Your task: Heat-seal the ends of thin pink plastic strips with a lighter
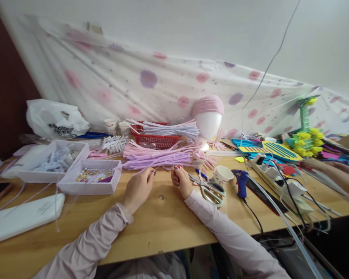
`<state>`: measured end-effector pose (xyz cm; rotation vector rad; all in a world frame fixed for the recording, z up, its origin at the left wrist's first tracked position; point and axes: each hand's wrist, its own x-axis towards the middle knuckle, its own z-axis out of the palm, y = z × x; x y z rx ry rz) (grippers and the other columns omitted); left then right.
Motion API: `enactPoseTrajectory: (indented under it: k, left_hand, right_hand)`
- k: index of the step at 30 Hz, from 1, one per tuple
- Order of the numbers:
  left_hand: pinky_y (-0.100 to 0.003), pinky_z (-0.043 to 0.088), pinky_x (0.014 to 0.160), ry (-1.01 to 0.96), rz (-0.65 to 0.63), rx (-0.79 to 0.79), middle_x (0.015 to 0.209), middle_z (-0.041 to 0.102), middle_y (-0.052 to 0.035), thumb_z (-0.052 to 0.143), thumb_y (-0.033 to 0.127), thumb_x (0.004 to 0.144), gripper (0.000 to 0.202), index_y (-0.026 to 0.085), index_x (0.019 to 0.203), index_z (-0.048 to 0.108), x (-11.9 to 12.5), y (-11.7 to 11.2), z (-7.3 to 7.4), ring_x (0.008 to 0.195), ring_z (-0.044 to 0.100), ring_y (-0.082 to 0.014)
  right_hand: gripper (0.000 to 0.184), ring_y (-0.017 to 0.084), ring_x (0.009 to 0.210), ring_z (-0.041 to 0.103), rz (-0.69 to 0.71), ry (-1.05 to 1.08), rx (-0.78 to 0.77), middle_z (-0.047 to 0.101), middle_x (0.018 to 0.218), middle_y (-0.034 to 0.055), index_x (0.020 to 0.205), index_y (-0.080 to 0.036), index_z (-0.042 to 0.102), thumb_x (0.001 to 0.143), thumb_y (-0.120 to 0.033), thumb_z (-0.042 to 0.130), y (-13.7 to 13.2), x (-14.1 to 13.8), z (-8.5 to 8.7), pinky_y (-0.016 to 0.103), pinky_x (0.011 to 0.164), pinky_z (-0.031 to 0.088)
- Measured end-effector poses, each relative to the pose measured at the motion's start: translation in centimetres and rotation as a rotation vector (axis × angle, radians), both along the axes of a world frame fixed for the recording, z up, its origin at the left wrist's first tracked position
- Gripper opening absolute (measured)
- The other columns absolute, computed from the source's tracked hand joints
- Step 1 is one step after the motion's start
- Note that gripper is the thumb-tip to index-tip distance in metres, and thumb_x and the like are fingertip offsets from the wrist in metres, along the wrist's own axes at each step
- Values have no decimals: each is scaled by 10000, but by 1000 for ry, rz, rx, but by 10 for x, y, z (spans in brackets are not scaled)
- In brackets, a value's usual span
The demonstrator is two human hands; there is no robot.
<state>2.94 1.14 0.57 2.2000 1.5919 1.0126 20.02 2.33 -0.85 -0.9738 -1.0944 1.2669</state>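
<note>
Person is pinching a thin strand (pixel 159 167) w/ L hand (pixel 139 190) & R hand (pixel 181 181), fingertips closed, over counter (pixel 163 224). Purple stems (pixel 157 161) are lying just beyond, far side; scissors (pixel 211 192) & paper cup (pixel 222 174) are resting right, bead box (pixel 87 189) sitting left.

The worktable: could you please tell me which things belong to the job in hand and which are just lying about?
Probably in use:
- thin strand, pinched by left hand and right hand
- pink and purple stems, nearby
- scissors, nearby

Apparently just lying about:
- white plastic bag
- white head form
- glue gun
</note>
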Motion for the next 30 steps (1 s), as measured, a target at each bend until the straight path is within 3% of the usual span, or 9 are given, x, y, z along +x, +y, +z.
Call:
enactPoseTrajectory:
  k: [6,10,13,17,22,27,30]
  left_hand:
    - [-285,453,647,-324,-85,-58,810,644,-39,450,243,814,187,189,977,525,-10,5,-6,725,621,-169]
    - [-229,436,528,-685,-113,-321,837,637,-41,549,307,734,245,166,930,506,-15,7,-5,633,591,-123]
    - [-201,387,455,-851,-152,-441,857,664,-60,609,344,695,319,148,930,518,-16,5,-1,524,531,-83]
    - [-233,448,547,-1015,-244,-472,942,683,-92,640,376,687,339,132,912,574,-16,1,3,576,565,-88]
    - [-258,483,664,-1253,-328,-572,1018,677,-110,652,364,691,368,130,971,602,-19,1,2,695,629,-116]
    - [-262,491,681,-1238,-317,-554,1029,676,-110,668,361,688,405,126,1010,597,-18,2,0,671,615,-100]
    - [-230,455,555,-1096,-253,-474,900,693,-76,654,400,698,443,129,1036,564,-16,1,1,550,559,-78]
  right_hand:
    - [456,82,418,169,57,-105,-48,241,482,-70,585,-208,408,740,-636,427,5,1,-4,247,414,103]
    - [470,98,440,238,90,-233,35,287,496,-47,543,-210,382,783,-612,427,2,2,-1,255,427,162]
    - [422,116,490,332,66,-372,113,367,525,-31,581,-194,470,791,-560,471,-2,0,6,264,482,244]
    - [323,129,564,388,13,-521,150,427,570,-25,625,-179,536,750,-474,575,-6,-1,13,264,555,281]
    - [272,148,616,420,-73,-539,181,470,603,-19,669,-177,574,759,-434,566,-2,1,10,267,594,306]
    - [237,157,633,445,-102,-643,241,511,633,-4,711,-167,600,784,-389,557,0,4,5,270,608,316]
    - [230,161,639,463,-132,-715,254,542,649,5,737,-160,623,786,-376,560,1,6,2,271,611,315]
